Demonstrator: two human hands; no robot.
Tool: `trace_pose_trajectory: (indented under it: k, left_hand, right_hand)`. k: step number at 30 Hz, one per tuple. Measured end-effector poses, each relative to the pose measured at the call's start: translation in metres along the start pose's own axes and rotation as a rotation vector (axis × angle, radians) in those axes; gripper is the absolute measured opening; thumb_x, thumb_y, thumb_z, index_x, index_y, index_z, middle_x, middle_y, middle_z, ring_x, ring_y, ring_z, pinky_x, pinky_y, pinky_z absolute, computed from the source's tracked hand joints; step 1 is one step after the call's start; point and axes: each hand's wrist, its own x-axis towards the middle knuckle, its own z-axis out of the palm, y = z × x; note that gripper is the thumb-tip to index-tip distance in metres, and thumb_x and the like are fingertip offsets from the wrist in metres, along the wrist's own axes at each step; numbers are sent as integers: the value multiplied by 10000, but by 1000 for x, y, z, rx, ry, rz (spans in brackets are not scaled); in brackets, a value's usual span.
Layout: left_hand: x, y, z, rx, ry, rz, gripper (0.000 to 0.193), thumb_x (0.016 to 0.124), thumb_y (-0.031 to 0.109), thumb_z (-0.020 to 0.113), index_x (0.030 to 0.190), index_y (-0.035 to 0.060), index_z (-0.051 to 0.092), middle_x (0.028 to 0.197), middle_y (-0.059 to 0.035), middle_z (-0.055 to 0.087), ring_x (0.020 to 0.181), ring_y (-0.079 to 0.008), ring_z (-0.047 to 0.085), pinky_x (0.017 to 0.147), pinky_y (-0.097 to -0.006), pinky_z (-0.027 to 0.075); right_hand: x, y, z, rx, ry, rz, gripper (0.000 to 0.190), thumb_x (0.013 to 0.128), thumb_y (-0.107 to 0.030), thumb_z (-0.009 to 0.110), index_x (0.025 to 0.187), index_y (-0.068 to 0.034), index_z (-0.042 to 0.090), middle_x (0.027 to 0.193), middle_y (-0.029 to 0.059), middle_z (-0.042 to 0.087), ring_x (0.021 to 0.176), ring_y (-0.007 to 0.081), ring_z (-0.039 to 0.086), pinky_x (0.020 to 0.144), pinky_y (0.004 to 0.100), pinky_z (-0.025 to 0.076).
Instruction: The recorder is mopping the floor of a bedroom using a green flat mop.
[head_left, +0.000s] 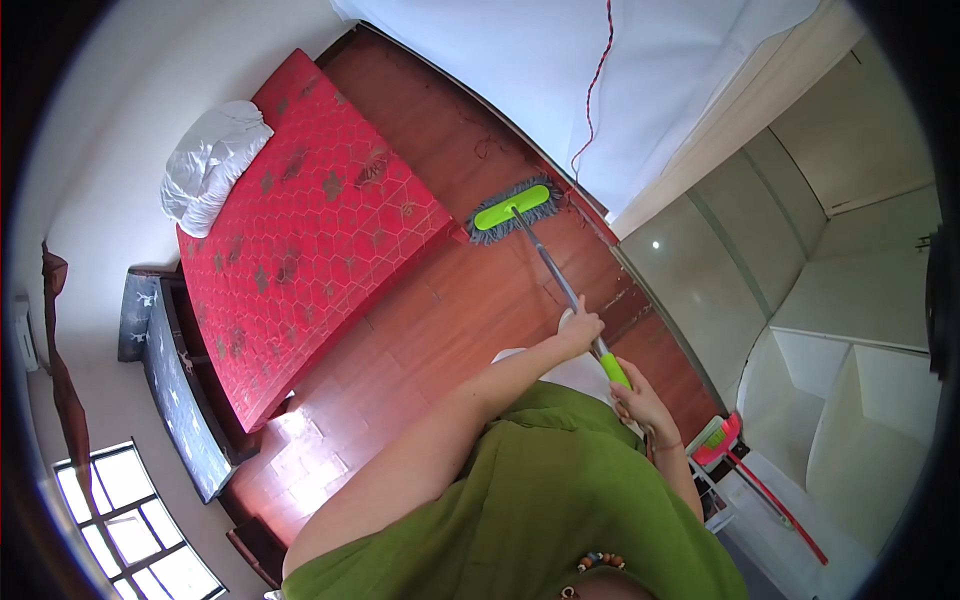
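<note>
A flat dust mop (513, 208) with a green plate and grey fringe rests on the reddish-brown floor ahead of me. Its metal pole (553, 268) slants back toward my body. Partway down, my left hand (582, 331) is wrapped around the pole. My right hand (641, 405) grips the pole's end at the green handle sleeve (615, 370), close to my green top. The mop's left end lies beside the corner of a bed mattress (322, 217) in red patterned fabric; its right end is near the base of a white-covered surface.
A silvery-white bundle of bedding (214, 169) sits on the mattress. A red-and-black twisted cord (591, 105) hangs down the white sheet (675, 67). Glossy cabinet panels (701, 251) stand at right, with a red broom (776, 495) nearby. A dark nightstand (184, 382) adjoins the bed.
</note>
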Motion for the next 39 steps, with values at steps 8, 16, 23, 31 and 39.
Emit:
trace_pose_trajectory:
  k: [8, 16, 23, 31, 39]
  left_hand:
    - [37, -66, -42, 79, 138, -304, 223, 737, 197, 645, 932, 103, 591, 1025, -89, 537, 1134, -378, 433, 800, -468, 470]
    - [11, -95, -53, -31, 170, -443, 212, 725, 130, 626, 927, 105, 569, 1017, -86, 526, 1137, -394, 421, 801, -471, 474]
    - [12, -144, -65, -234, 362, -518, 156, 743, 75, 581, 893, 92, 541, 1086, -112, 505, 1146, -420, 402, 858, -463, 463]
    - [25, -243, -102, -252, 425, -569, 189, 718, 46, 590, 878, 122, 523, 1186, -142, 465, 1174, -402, 367, 848, -458, 466]
    - [18, -362, -163, -312, 586, -652, 210, 753, 47, 565, 936, 134, 508, 1383, -133, 315, 1175, -402, 426, 847, -453, 471]
  right_hand:
    - [107, -67, -8, -167, -155, -29, 556, 871, -78, 513, 1324, -124, 196, 653, 30, 425, 395, 90, 363, 336, 254, 302]
    - [142, -91, 11, -296, -307, 1, 583, 859, -72, 517, 1313, -109, 154, 640, 68, 444, 340, 121, 364, 311, 274, 284]
    - [194, -121, 34, -282, -272, 12, 557, 851, -51, 524, 1312, -101, 217, 688, 73, 468, 376, 114, 388, 316, 267, 289]
    - [262, -180, 93, -106, -147, 23, 656, 843, -18, 511, 1394, -145, 178, 708, 61, 472, 371, 96, 360, 317, 256, 278]
    - [345, -260, 183, -92, -163, 26, 608, 875, -54, 484, 1392, -157, 183, 665, 28, 453, 371, 87, 358, 323, 255, 287]
